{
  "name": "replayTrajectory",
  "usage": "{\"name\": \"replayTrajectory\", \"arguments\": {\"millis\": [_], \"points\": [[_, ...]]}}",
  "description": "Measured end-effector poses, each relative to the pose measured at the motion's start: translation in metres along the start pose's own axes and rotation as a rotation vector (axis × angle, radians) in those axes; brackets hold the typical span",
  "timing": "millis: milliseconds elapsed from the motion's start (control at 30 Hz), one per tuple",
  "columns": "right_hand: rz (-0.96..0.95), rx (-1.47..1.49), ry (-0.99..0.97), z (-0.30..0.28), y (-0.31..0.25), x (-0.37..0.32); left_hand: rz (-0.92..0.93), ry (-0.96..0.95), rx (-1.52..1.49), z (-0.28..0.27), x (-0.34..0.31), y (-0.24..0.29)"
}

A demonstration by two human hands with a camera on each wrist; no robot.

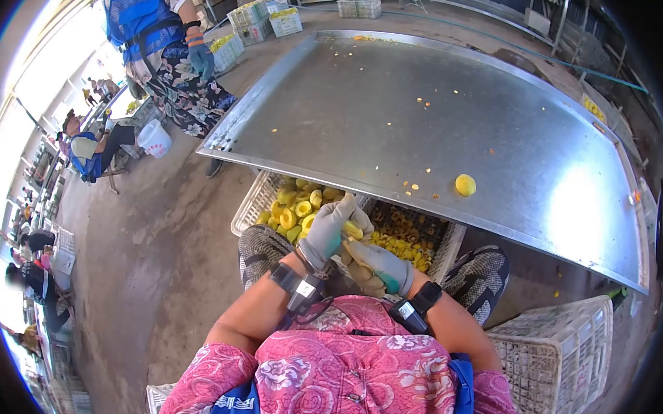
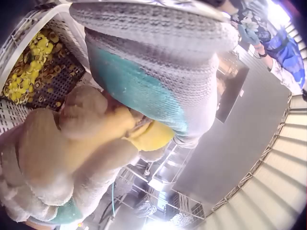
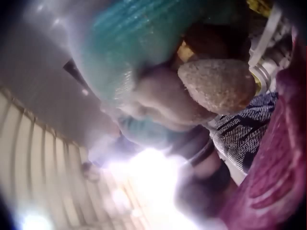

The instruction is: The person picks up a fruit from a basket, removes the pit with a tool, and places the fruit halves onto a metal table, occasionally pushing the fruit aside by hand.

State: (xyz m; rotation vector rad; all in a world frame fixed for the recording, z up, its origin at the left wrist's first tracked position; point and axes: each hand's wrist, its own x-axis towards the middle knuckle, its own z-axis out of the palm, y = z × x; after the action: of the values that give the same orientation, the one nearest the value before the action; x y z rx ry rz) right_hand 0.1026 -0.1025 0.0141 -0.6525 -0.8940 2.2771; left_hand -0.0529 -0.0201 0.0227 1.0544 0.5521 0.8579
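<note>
Both hands wear grey-and-teal knit gloves with stained fingers and meet over the crates. My left hand [image 1: 327, 229] grips a yellow peach [image 2: 156, 136], whose bright edge shows below the glove in the left wrist view. From the other side, my right hand [image 1: 381, 265] curls its fingers round the peach. Between the hands a dark brown part of the fruit shows, and the gloves hide most of the rest. In the right wrist view, a stained fingertip [image 3: 218, 86] stands out from the right glove. Beneath the left hand are peach halves [image 1: 288, 218] with hollowed centres.
A white crate [image 1: 249, 203] holds the halves; beside it, a dark-bottomed crate [image 1: 448, 250] holds pits and yellow scraps. One peach [image 1: 465, 185] and small bits lie on the metal table [image 1: 336, 111]. An upturned crate [image 1: 539, 364] stands at right; a person [image 1: 161, 44] stands at left.
</note>
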Motion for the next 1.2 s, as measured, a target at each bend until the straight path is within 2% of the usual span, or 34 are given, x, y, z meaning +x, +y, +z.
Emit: {"name": "replayTrajectory", "arguments": {"millis": [67, 133, 167, 267, 300, 333, 367, 433, 467, 500, 600, 667, 733, 800, 833, 900, 933, 1000, 1033, 1100, 1133, 1200], "points": [[0.07, 0.273, -0.162, -0.007, 0.004, -0.001, 0.021, -0.052, -0.021, 0.001, -0.001, -0.002], [0.089, 0.518, -0.299, -0.015, 0.017, 0.003, -0.09, -0.01, -0.288, 0.01, -0.004, -0.001], [0.075, 0.527, -0.32, -0.02, 0.022, 0.003, -0.145, 0.013, -0.42, 0.014, -0.004, 0.0], [0.02, 0.588, -0.373, -0.028, 0.024, -0.002, -0.119, -0.024, -0.948, 0.002, 0.008, -0.007], [-0.001, 0.626, -0.381, -0.032, 0.022, -0.006, -0.035, 0.009, -0.846, -0.012, 0.014, -0.01], [-0.025, 0.665, -0.39, -0.034, 0.022, -0.009, -0.025, 0.167, -0.593, -0.037, 0.021, -0.01], [-0.049, 0.681, -0.273, -0.042, 0.026, -0.005, -0.016, 0.313, -0.337, -0.056, 0.027, -0.007], [-0.106, 0.712, -0.015, -0.065, 0.043, 0.005, 0.139, 0.581, 0.39, -0.057, 0.038, 0.005], [-0.044, 0.756, 0.198, -0.073, 0.05, 0.008, 0.397, 0.488, 1.073, -0.079, 0.047, -0.002], [-0.027, 0.819, 0.225, -0.087, 0.062, 0.015, 0.392, 0.395, 1.131, -0.059, 0.061, -0.002], [-0.041, 0.708, 0.214, -0.094, 0.062, 0.02, 0.382, 0.112, 1.287, 0.022, 0.101, 0.009], [-0.039, 0.677, 0.23, -0.094, 0.055, 0.019, 0.361, -0.153, 1.307, 0.057, 0.136, -0.013], [0.037, 0.745, 0.26, -0.115, 0.072, 0.027, 0.367, -0.3, 1.395, 0.089, 0.166, -0.043], [0.042, 0.799, 0.222, -0.134, 0.089, 0.033, 0.39, -0.349, 1.45, 0.116, 0.191, -0.073], [-0.038, 0.667, 0.367, -0.107, 0.061, 0.016, 0.403, -0.372, 1.479, 0.127, 0.202, -0.082], [-0.095, 0.473, 0.522, -0.089, 0.044, 0.006, 0.231, -0.42, 1.457, 0.144, 0.217, -0.089], [-0.098, 0.444, 0.53, -0.092, 0.045, 0.005, 0.138, -0.443, 1.444, 0.147, 0.221, -0.09], [-0.105, 0.393, 0.54, -0.092, 0.047, 0.004, 0.091, -0.419, 1.523, 0.148, 0.225, -0.089], [-0.115, 0.387, 0.517, -0.09, 0.045, 0.002, 0.064, -0.404, 1.566, 0.146, 0.223, -0.087], [-0.137, 0.367, 0.456, -0.086, 0.039, -0.001, 0.057, -0.382, 1.461, 0.129, 0.211, -0.08], [-0.006, 0.66, 0.283, -0.096, 0.048, 0.003, 0.058, -0.366, 1.412, 0.12, 0.204, -0.071], [-0.047, 0.616, 0.191, -0.111, 0.06, 0.008, -0.134, -0.271, 1.111, 0.103, 0.188, -0.051]]}}
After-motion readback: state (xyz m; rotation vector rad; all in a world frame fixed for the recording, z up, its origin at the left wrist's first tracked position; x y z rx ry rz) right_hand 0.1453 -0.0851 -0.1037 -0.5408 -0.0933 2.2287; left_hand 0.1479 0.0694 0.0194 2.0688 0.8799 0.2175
